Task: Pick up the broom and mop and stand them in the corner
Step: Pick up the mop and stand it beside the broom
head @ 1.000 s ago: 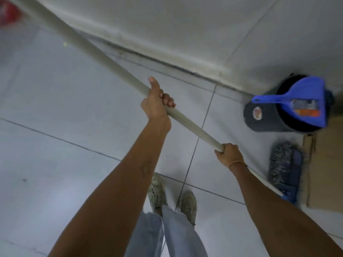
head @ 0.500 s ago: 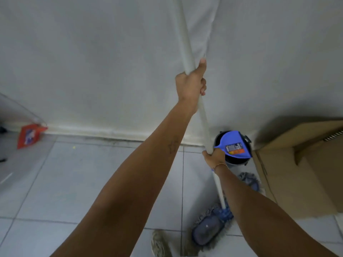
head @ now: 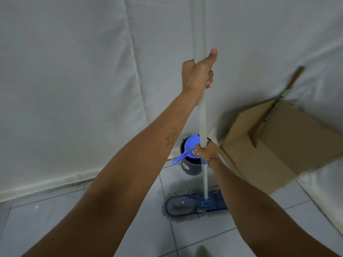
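Observation:
I hold the mop upright in front of the wall corner. Its pale handle (head: 202, 117) runs straight up out of the frame, and its flat blue head (head: 187, 204) with grey fringe lies on the tiled floor. My left hand (head: 197, 75) grips the handle high up, thumb pointing upward. My right hand (head: 207, 151) grips the handle lower down, just above the bucket. A stick (head: 276, 106) with a black-and-white striped section leans against the wall at the right, over the cardboard box; it may be the broom, its head is hidden.
A dark bucket (head: 191, 167) with a blue dustpan (head: 187, 151) across its rim stands against the wall behind the mop. An open cardboard box (head: 278, 151) sits to the right. White walls meet at the corner. My shoe (head: 203, 251) shows at the bottom edge.
The mop handle swung from a steep slant to vertical, and its head turned flat and crosswise on the floor. The view rose toward the corner. Both hands kept their grip.

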Demonstrator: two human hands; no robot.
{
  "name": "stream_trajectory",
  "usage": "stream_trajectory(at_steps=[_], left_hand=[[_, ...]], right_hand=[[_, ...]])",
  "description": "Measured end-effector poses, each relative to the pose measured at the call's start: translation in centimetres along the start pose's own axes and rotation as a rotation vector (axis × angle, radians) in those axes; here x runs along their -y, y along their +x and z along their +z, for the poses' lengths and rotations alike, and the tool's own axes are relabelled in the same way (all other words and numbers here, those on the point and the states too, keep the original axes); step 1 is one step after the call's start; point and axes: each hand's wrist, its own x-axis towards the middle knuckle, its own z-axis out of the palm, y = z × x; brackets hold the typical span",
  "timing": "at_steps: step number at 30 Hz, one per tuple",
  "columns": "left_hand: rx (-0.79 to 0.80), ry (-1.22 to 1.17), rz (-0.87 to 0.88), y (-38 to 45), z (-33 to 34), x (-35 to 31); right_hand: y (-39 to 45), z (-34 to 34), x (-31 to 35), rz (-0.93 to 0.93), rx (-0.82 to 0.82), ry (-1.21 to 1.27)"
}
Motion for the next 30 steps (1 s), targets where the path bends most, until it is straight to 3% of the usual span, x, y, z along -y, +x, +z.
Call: stream_trajectory(at_steps=[5,10,19,30], left_hand=[[0.128,0.034,-0.020,-0.9,6.9,2.1],[0.150,0.040,-0.003,-0.1,13.9,4.7],[0.078,0.061,0.004,1.7,30.4,6.8],[0.020,0.057,0.066,6.6,41.4,9.5]], right_hand=[[1.1,-5.1,-3.8,0.023,-0.045,0.065],[3.1,-10.3,-7.8,0.051,-0.024,0.089],[8.3,-23.9,-13.8,0.089,0.032,0.158],[16.1,-32.3,-16.5,0.006,0.047,0.112]])
